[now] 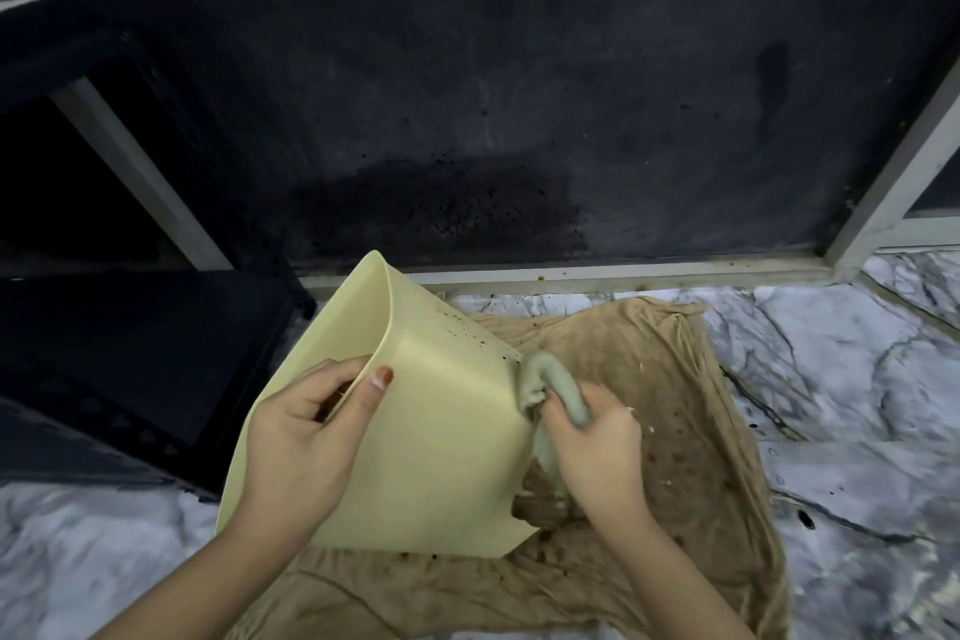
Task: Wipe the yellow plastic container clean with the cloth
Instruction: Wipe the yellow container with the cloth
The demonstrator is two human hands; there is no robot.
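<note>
The pale yellow plastic container (441, 457) is tilted on its side in the middle of the head view, its open mouth turned to the left. Dark specks dot its upper right wall. My left hand (306, 437) grips the rim, thumb on the outer wall and fingers curled inside. My right hand (597, 442) holds a bunched grey-green cloth (556, 385) and presses it against the container's right edge. Part of the cloth hangs down behind the container.
A stained tan fabric (675, 431) is spread on the marble-patterned floor (857, 405) under the container. A dark dirty panel (467, 94) in a pale metal frame (623, 273) stands just behind. A black box-like object (130, 353) sits at the left.
</note>
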